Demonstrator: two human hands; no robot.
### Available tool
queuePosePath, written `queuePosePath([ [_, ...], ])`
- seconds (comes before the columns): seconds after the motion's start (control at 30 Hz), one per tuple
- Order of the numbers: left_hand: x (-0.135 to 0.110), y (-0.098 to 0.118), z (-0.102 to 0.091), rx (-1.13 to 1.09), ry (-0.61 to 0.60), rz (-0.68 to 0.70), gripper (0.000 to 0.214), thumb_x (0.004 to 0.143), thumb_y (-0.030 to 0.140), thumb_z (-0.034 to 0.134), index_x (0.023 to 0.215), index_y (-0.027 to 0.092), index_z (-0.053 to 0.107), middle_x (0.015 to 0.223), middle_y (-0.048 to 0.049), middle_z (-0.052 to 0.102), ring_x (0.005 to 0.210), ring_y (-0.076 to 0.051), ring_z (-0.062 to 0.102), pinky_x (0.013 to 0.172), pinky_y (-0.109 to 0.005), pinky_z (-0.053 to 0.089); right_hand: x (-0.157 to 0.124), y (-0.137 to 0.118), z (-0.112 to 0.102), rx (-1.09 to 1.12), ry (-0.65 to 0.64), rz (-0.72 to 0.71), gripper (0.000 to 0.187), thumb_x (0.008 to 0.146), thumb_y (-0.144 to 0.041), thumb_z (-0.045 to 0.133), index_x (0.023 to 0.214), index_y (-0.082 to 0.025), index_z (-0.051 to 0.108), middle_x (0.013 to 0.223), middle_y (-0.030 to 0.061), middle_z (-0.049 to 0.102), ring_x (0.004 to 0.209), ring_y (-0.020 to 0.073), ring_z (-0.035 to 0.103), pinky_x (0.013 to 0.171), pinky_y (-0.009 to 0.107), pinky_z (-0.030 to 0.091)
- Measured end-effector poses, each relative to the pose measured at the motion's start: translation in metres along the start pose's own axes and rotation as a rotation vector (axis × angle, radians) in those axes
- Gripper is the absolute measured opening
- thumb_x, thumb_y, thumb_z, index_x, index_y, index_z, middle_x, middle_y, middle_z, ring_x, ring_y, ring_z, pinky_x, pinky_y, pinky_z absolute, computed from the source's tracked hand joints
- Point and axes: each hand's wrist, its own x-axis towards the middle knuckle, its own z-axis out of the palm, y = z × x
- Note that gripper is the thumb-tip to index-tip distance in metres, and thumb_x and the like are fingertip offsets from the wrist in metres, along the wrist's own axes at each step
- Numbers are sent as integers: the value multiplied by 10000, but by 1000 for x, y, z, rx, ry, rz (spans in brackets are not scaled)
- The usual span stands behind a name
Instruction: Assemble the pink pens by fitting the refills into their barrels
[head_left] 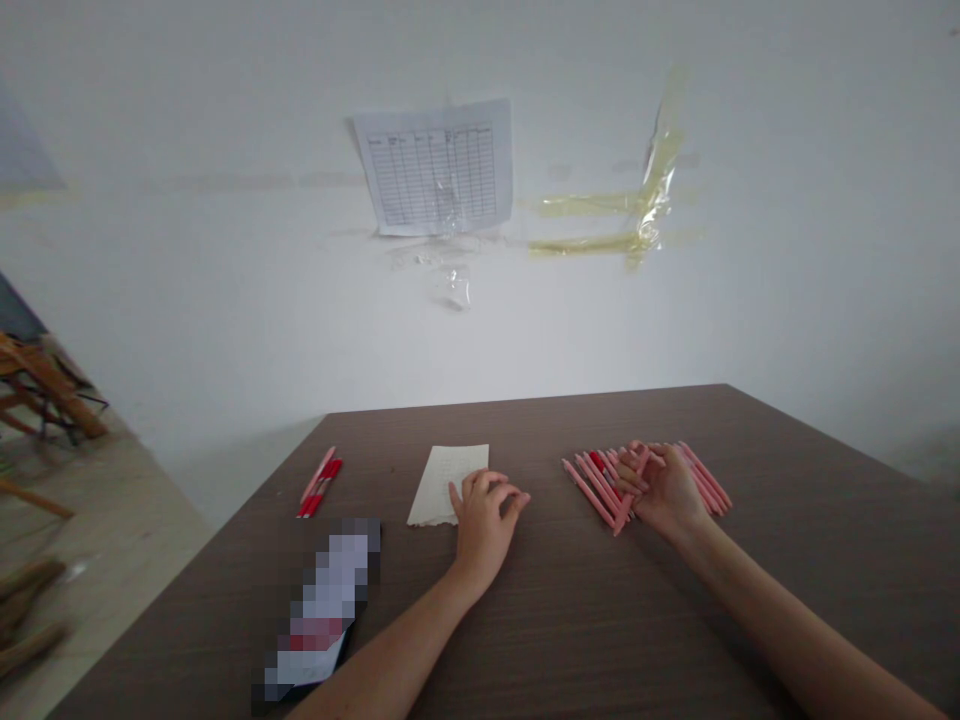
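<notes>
A row of pink pens (592, 487), with a red one among them, lies on the right half of the table. Above the row, my right hand (664, 490) is closed around one pink pen (624, 510), which slants down toward me. Part of the row is hidden behind that hand. To the left, a small sheet of paper (439, 485) with faint markings and a torn lower edge lies flat. My left hand (484, 515) is over its right edge, fingers apart and slightly bent, holding nothing.
At the table's left side lie a pink pen (318, 474) and red pens (324, 488). Nearer me is a dark-edged, pixelated flat object (322, 610). Behind the brown table (540, 620) stands a white wall with a taped printed sheet (439, 170). Wooden furniture (52, 390) shows far left.
</notes>
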Motion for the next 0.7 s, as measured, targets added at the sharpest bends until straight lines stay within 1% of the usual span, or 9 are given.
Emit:
queuePosePath([
  [0.1,0,0,0,2,-10,-3,118,840,374,654,825,284,728,1061,-19,672,1162,-253,512,1105,-677,141,-1,0,1,5,8,-4,66,734,-212,569,766,-165,604,592,-37,478,388,53,341,345,165,329],
  [0.2,0,0,0,-2,-16,-8,134,848,383,644,826,280,726,1055,-19,676,1158,-247,514,1111,-675,118,-2,0,1,22,-20,20,83,758,-244,587,795,-172,601,613,-32,486,409,58,358,364,169,355],
  [0.3,0,2,-2,-5,-27,-9,149,859,391,629,829,278,722,1060,-16,675,1156,-240,513,1118,-667,107,-3,0,1,33,-38,34,64,756,-240,603,773,-181,584,623,-32,480,415,59,354,369,171,358],
  [0.43,0,3,-3,30,-49,-20,157,872,393,606,851,282,717,1079,-23,666,1164,-248,503,1118,-669,113,-3,0,0,18,-39,8,67,731,-228,622,743,-184,573,618,-38,450,417,63,349,369,182,367],
  [0.5,-1,2,-2,77,-39,-34,151,885,365,585,907,283,710,1121,-38,647,1179,-256,492,1114,-667,145,-3,0,0,18,-28,-2,89,727,-245,635,759,-180,583,626,-34,452,429,67,361,377,190,380],
  [0.57,-2,1,-2,137,-33,-66,176,892,321,560,1003,278,690,1175,-61,619,1198,-267,481,1103,-663,197,-2,0,0,27,-6,4,122,726,-268,644,788,-176,595,636,-27,467,446,73,380,387,194,391],
  [0.63,-2,-1,-2,193,-53,-107,237,894,290,532,1092,264,660,1214,-87,598,1213,-283,475,1084,-664,248,-2,0,1,32,19,12,146,727,-284,644,816,-177,602,640,-21,486,462,80,397,393,194,393],
  [0.7,-1,-3,-4,255,-82,-135,283,899,284,500,1145,248,635,1257,-108,580,1250,-306,453,1069,-680,263,-3,-1,2,28,45,12,161,730,-287,639,846,-179,609,645,-13,511,479,89,417,402,195,398],
])
